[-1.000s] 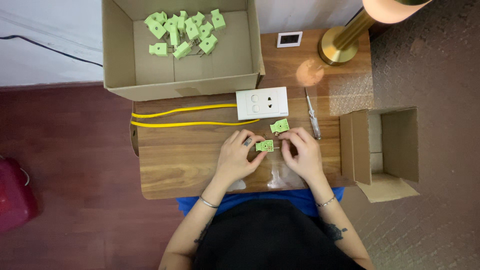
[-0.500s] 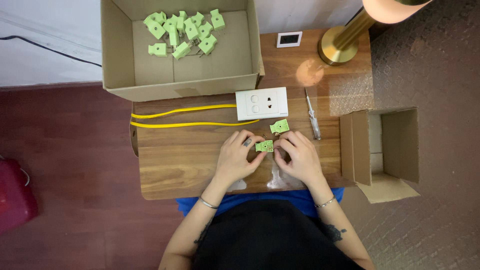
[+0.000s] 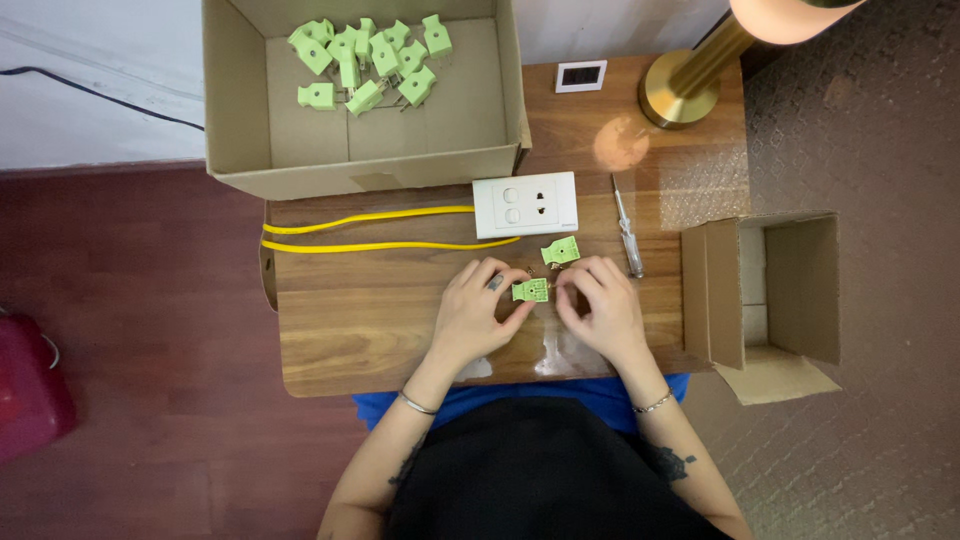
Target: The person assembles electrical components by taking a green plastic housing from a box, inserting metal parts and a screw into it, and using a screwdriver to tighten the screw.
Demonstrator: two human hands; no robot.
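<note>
A small green plastic connector (image 3: 530, 290) lies between my two hands on the wooden table (image 3: 370, 320). My left hand (image 3: 478, 315) pinches its left end with the fingertips. The fingers of my right hand (image 3: 600, 310) are curled at its right end, touching it. A second green connector (image 3: 561, 251) rests just beyond, apart from both hands, below a white wall socket plate (image 3: 525, 204).
A large open cardboard box (image 3: 240, 150) at the back holds several green connectors (image 3: 365, 55). Two yellow wires (image 3: 370, 230) run left of the socket plate. A screwdriver (image 3: 627, 225), a brass lamp base (image 3: 680, 95) and a small open box (image 3: 790, 290) are at the right.
Both hands stayed on the green connector; only the fingers shifted slightly.
</note>
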